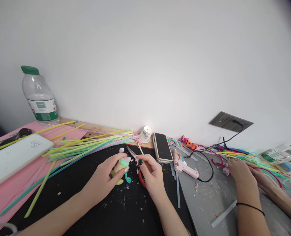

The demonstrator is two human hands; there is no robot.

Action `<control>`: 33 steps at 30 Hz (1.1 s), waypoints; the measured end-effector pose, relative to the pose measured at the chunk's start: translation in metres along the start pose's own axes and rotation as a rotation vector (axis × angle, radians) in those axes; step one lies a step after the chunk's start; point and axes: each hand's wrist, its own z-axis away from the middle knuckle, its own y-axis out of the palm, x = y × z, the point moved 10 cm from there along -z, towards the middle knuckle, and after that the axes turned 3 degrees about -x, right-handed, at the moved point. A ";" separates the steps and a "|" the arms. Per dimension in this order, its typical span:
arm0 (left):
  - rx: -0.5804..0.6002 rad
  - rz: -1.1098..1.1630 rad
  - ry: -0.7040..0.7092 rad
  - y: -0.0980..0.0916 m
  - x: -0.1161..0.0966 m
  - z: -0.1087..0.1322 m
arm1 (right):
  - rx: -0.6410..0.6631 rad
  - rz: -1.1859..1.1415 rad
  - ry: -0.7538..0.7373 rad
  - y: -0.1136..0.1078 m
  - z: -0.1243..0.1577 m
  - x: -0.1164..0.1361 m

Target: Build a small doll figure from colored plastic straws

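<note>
- Left hand (103, 178) curled around a small pastel coil of straw (120, 165), thumb and fingers pinching it upright just above the black mat (86, 209).
- Right hand (152, 172) closed on the red handles of small scissors (133, 153), blades angled up and left, tips just beside the top of the coil.
- A teal curl (128, 178) lying on the mat under the coil, with pale scraps scattered around.
- Bundle of long straws (86, 144) in yellow, green and lilac fanned out to the left, across mat and pink sheet (5, 190).
- White flat device (14, 157) on the pink sheet; clear water bottle (39, 98) with green cap standing behind it by the wall.
- Lit candle (145, 133) at the wall, dark phone (162, 147) just to its right, pink glue gun (184, 165) beyond, its black cord running to the wall socket (230, 121).
- At far right, another person's hands (241, 170) resting on a heap of coloured straws (248, 157) on the grey table (209, 203); black band on one wrist; grip there impossible to tell.
</note>
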 end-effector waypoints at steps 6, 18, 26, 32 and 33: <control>0.019 0.066 -0.027 0.004 0.002 0.001 | -0.034 -0.025 0.038 0.000 0.002 -0.007; 0.016 0.008 0.000 0.003 -0.003 0.001 | -0.089 0.006 0.005 -0.002 0.003 -0.005; 0.057 -0.021 -0.023 0.009 0.001 0.001 | -0.101 -0.015 0.019 -0.002 0.002 -0.006; 0.078 0.011 -0.042 0.008 -0.001 0.001 | -0.104 -0.053 0.027 -0.002 0.003 -0.006; 0.083 0.020 -0.046 0.008 -0.002 0.001 | -0.104 -0.061 0.028 -0.002 0.003 -0.005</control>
